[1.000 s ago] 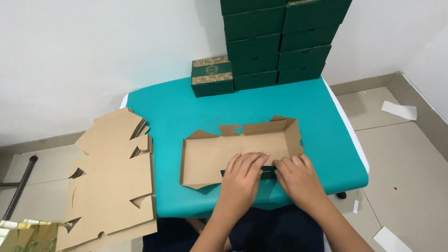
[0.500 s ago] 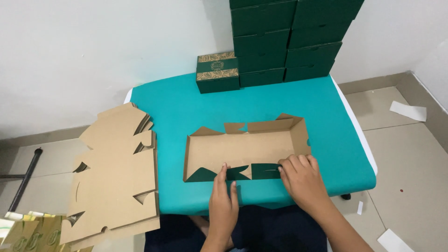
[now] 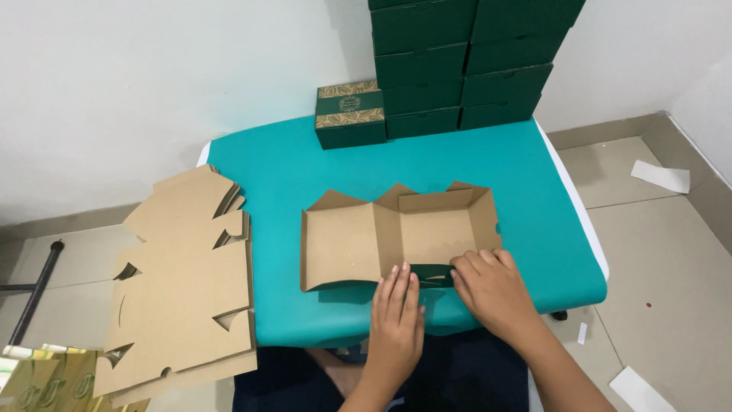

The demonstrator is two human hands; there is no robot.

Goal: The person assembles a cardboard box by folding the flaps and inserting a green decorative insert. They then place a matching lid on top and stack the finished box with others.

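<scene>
Your left hand (image 3: pixel 396 317) lies flat, fingers straight and together, pinning the near edge of the one half-folded box (image 3: pixel 396 233) to the teal tabletop (image 3: pixel 290 175). Your right hand (image 3: pixel 492 286) curls its fingers over the near flap, likely creasing it. The box sits mid-tabletop. One finished box (image 3: pixel 349 114) and a green stack (image 3: pixel 465 61) stand behind; flat blanks (image 3: pixel 183 282) wait at your left.

The stack of dark green boxes (image 3: pixel 473 61) runs past the top edge; the right hand (image 3: pixel 492 290) hides the cardboard box's (image 3: pixel 396 233) near flap.
</scene>
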